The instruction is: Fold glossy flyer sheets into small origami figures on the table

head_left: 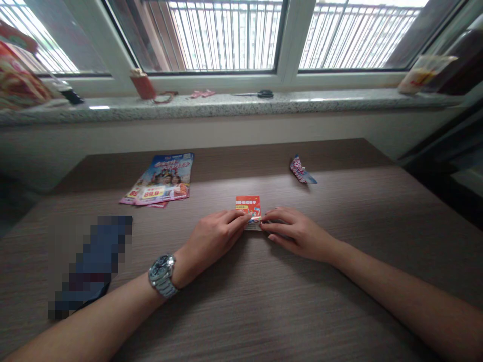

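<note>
A small red printed paper [248, 205] lies on the brown table, its near edge showing a pale strip that looks folded. My left hand [219, 232], with a metal watch at the wrist, has its fingers together on the paper's lower left part. At the paper's right edge is my right hand [298, 232], its fingers slightly apart and the fingertips touching the near right corner. The fingertips hide part of the paper's near edge.
Colourful flyers [169, 176] lie in a stack at the back left of the table [234, 311]. A folded paper piece [300, 170] stands at the back right. A blurred-out dark object [94, 261] is at the left. Scissors [265, 94] rest on the windowsill.
</note>
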`<state>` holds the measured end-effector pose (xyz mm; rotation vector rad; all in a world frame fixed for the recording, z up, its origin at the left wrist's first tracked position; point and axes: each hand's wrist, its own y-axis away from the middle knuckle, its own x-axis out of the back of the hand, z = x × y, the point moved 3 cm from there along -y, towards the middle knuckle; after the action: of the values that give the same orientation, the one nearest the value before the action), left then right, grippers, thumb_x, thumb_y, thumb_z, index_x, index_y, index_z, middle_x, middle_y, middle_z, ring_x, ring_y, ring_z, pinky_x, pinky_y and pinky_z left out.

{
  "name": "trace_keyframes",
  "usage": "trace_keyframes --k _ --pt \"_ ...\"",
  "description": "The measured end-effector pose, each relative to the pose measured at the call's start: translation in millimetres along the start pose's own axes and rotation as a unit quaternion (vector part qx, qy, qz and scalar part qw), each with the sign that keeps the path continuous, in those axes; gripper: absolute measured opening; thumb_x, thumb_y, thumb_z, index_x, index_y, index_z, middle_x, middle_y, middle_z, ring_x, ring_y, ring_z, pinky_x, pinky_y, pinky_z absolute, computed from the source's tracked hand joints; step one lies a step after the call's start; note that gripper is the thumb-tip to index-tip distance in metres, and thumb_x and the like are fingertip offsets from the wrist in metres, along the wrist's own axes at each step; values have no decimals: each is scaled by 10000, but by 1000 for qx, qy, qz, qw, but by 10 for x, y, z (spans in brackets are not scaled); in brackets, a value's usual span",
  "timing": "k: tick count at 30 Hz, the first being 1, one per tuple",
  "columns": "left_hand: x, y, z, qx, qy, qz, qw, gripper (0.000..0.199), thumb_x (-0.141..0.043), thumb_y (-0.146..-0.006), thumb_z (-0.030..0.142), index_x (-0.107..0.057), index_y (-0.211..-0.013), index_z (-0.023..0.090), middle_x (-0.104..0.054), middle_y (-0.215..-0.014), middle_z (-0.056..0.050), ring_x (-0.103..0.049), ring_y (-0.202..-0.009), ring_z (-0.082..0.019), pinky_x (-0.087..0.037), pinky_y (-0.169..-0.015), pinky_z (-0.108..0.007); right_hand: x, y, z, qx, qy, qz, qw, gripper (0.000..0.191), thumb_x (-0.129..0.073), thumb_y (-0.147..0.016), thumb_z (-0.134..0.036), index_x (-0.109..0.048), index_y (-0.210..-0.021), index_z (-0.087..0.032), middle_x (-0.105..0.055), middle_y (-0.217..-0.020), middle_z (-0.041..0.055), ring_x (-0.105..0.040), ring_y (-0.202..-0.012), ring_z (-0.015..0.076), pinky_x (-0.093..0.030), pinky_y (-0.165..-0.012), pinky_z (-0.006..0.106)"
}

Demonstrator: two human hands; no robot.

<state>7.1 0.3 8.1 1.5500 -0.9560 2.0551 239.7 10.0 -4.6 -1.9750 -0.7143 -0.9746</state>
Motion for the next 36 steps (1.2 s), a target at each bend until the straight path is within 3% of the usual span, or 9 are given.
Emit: trace_keyframes --k 8,13,22,25,33,36 --pt "-24 27 -19 8 -17 9 1000 607 -511 -988 123 -389 -1559 290 -602 -1435 -88 -709 -1040 -216 -593 -874 -334 -20 9 0 4 37 -12 999 288 -573 -1020 -274 -697 -1275 -227 -683 -1284 133 -626 -1215 272 -520 -1028 473" --pt "14 24 -26 -17 -10 40 999 375 -530 -946 123 -632 -1298 203 -514 -1508 -138 -642 -1207 -291 -575 -982 -444 -29 24 8 1 41 -12 999 282 -569 -1022 -265 -696 -1271 -229 -676 -1361 126 -611 -1283 282 -505 -1070 500" --pt "131 -3 -64 32 -102 113 988 109 -602 -956 176 -688 -1023 184 -475 -1531 -149 -471 -1401 -346 -416 -1160 -565 -29 48 42 -12 5 -7 1000 219 -568 -1021 -217 -700 -1196 -224 -707 -1334 91 -653 -1262 229 -472 -1146 479" --pt "100 -1 -94 31 -111 98 988 132 -614 -944 155 -696 -1043 184 -504 -1517 -144 -476 -1396 -348 -395 -1175 -565 -30 48 44 -14 3 -1 1000 200 -563 -1024 -219 -705 -1165 -218 -716 -1313 96 -665 -1238 238 -485 -1130 495" --pt "-64 27 -157 -28 -38 2 999 375 -529 -1001 95 -605 -1357 183 -636 -1406 -108 -618 -1264 -267 -540 -1066 -451 -29 44 33 -12 3 2 1000 190 -555 -1028 -217 -694 -1158 -222 -719 -1304 95 -671 -1222 241 -492 -1123 495" --pt "-76 35 -157 -31 -32 -1 999 382 -499 -1009 96 -604 -1369 166 -644 -1398 -116 -641 -1245 -275 -568 -1030 -447 -25 44 34 -13 4 -2 1000 195 -547 -1034 -221 -690 -1166 -219 -720 -1297 97 -667 -1228 238 -484 -1133 493"
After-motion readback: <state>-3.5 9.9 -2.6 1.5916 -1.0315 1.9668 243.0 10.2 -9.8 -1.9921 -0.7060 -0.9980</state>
